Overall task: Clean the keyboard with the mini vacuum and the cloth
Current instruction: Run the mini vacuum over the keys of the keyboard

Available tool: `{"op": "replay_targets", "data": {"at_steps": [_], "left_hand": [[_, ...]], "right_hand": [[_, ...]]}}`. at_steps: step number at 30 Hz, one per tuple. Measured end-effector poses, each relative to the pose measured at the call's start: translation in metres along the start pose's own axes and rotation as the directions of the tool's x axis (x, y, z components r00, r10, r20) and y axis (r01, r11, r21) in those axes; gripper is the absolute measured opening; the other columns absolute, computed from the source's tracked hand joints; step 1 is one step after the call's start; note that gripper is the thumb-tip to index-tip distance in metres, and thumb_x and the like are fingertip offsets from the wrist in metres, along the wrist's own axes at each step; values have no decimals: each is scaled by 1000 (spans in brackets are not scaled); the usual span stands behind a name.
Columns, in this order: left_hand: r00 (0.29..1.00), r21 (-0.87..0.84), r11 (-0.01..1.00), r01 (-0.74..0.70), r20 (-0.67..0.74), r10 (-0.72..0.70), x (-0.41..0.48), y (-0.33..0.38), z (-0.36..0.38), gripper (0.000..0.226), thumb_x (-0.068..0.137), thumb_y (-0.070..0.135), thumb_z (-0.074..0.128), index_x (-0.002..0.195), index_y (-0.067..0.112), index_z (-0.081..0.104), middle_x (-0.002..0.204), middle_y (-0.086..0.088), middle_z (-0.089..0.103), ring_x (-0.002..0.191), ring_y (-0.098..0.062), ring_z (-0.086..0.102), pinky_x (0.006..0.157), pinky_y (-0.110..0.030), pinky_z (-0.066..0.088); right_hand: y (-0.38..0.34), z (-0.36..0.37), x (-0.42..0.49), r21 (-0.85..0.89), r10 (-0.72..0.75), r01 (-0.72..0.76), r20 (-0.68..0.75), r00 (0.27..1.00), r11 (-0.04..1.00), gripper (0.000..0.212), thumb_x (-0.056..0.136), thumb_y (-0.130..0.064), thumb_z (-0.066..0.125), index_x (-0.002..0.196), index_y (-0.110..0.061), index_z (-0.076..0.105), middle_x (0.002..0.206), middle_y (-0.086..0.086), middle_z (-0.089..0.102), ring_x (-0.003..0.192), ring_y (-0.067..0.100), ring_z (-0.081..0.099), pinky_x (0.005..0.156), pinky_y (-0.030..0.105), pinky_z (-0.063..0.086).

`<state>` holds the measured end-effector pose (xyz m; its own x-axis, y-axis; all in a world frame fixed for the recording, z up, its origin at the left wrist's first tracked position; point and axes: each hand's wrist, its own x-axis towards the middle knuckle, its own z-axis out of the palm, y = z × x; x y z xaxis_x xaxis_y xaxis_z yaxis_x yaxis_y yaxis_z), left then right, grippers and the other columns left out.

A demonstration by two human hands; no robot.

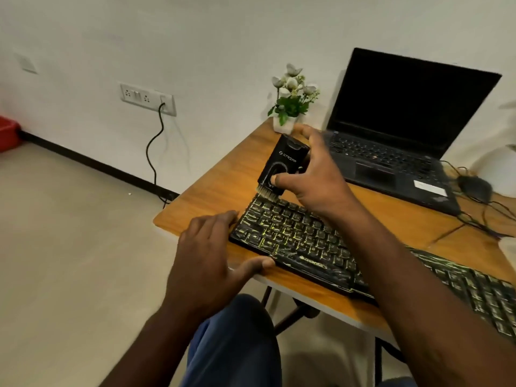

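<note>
Now, right hand (315,177) grips black mini vacuum (282,159), w/ brush tip touching far-left corner of keyboard (293,238), left hand (212,252) spread, fingers resting on its left end, all on wooden table (220,188), open laptop (405,121) behind

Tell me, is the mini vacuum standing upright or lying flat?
Roughly upright, a little tilted: the right hand holds the mini vacuum with its brush down at the keyboard corner.
</note>
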<state>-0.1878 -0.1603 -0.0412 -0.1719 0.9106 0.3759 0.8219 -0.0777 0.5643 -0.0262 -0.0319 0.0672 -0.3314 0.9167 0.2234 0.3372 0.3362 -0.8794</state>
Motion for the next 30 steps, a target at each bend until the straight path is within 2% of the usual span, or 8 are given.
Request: {"op": "replay_targets", "data": {"at_steps": [4,6,10,16,19,22,25,30], "left_hand": [[1000,-18,1000,-2,-8,2,-1,-2,2,88,82,89,45,142,25,50,138,9,58,130,-9,42,103,-37,41],[1000,-23,1000,3,-15,-3,-3,-3,4,80,87,84,47,141,26,51,137,10,58,132,-9,41,104,-35,39],[1000,-40,999,1,-13,-2,-14,-9,3,70,92,78,46,146,33,45,144,15,50,139,-3,33,107,-31,34],[999,-41,999,1,44,1,-20,-9,-11,73,88,79,45,149,40,37,144,28,34,141,0,29,108,-32,33],[997,-50,999,-11,79,15,-20,-12,-14,72,84,82,45,148,51,29,143,35,33,142,6,25,108,-23,28],[998,-29,999,-18,60,19,-19,-15,-13,72,83,81,49,146,47,38,142,31,38,139,7,26,105,-18,24],[998,-34,999,-6,55,8,-18,-16,-11,73,82,80,51,145,43,44,141,28,41,138,7,28,105,-20,26],[998,-54,998,18,60,-14,-17,-15,-10,75,81,77,55,146,43,44,148,20,45,140,2,29,111,-32,32]], "right_hand": [[0,12,24,-94,6,4,104,995,996,101,75,0,81,152,-42,31,113,2,66,96,20,74,82,40,65],[0,15,28,-142,20,2,157,987,990,102,76,-1,81,152,-44,30,109,2,66,97,21,73,83,45,64],[5,16,29,-180,34,-3,169,985,984,100,78,-2,81,153,-46,31,106,-1,66,93,19,72,78,46,65],[11,17,32,-178,23,6,163,986,984,96,78,-2,81,151,-44,35,107,-1,66,93,19,72,76,44,66],[16,18,29,-179,-2,24,121,993,984,90,80,-4,82,148,-43,38,109,-4,67,95,16,73,75,38,66],[18,17,28,-229,-68,86,85,994,970,90,80,-4,82,149,-42,37,106,-9,65,92,9,71,70,26,64],[15,19,30,-304,-122,149,105,987,941,92,80,-5,83,151,-41,36,99,-12,64,85,2,68,61,17,59],[6,13,38,-238,-121,194,290,949,952,91,79,-5,83,149,-42,38,103,1,72,93,16,75,76,37,66]]}}
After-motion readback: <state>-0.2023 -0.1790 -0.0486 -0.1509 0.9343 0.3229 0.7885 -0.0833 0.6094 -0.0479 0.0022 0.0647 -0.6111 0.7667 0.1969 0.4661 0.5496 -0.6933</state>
